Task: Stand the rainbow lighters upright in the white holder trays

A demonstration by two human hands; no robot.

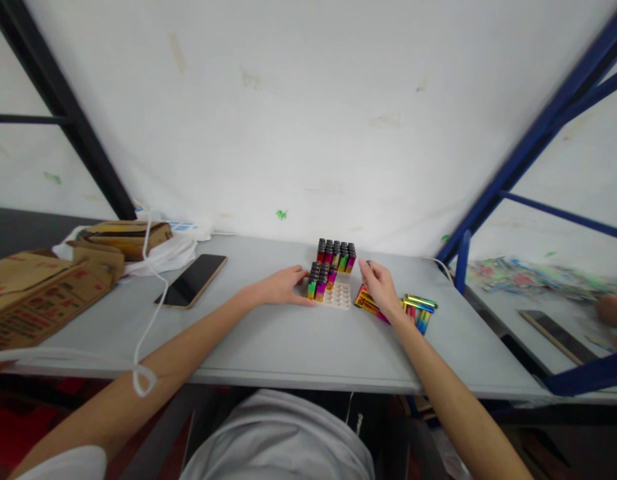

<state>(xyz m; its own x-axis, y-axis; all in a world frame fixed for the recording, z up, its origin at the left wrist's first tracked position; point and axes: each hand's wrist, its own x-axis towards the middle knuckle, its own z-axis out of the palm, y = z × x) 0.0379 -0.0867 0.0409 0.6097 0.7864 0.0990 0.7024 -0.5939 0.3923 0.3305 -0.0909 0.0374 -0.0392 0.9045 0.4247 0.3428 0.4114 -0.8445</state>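
Note:
A white tray with round holes lies on the grey table, its left part filled with upright colourful lighters. Behind it stands a block of more upright lighters with black tops. My left hand rests at the tray's left side, thumb and fingers spread apart around its edge. To the right of the tray, my right hand is pinched round a lighter, of which only the dark top shows. Loose shiny lighters lie beneath and to the right of that hand.
A phone lies at left, near an open cardboard box and a white cable. Blue metal posts rise at right. Beyond them, another person's hand is near a second phone.

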